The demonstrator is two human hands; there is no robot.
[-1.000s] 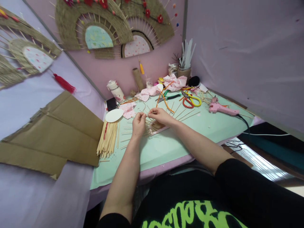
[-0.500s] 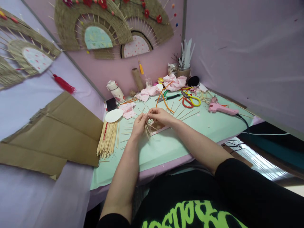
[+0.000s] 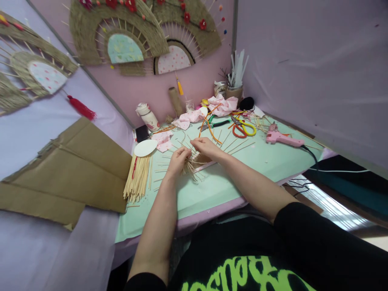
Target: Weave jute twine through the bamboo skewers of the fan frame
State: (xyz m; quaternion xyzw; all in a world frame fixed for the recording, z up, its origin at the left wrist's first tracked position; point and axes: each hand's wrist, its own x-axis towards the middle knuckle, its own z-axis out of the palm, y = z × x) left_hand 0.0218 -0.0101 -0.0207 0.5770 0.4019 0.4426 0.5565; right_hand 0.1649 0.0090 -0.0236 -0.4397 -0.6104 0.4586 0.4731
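Observation:
My left hand [image 3: 179,159] is closed on a bundle of tan twine [image 3: 190,166] whose loose ends trail toward me. Just to its right, my right hand [image 3: 206,147] is closed in a pinch, its fingertips hiding what they hold. Under both hands lies a fan-shaped frame of thin sticks [image 3: 238,144] spreading out over the table. Its brown base piece [image 3: 200,161] with a pink edge shows partly between my wrists.
A bundle of sticks [image 3: 138,182] with a white oval [image 3: 146,148] on top lies left, by cardboard [image 3: 69,169]. Beyond my hands are pliers [image 3: 218,124] and red-yellow scissors [image 3: 244,128]. A pink glue gun [image 3: 285,139] lies right, its cord over the edge.
My hands have drawn slightly apart, the left one lowering a little. The loose twine ends now spread further right across the base piece.

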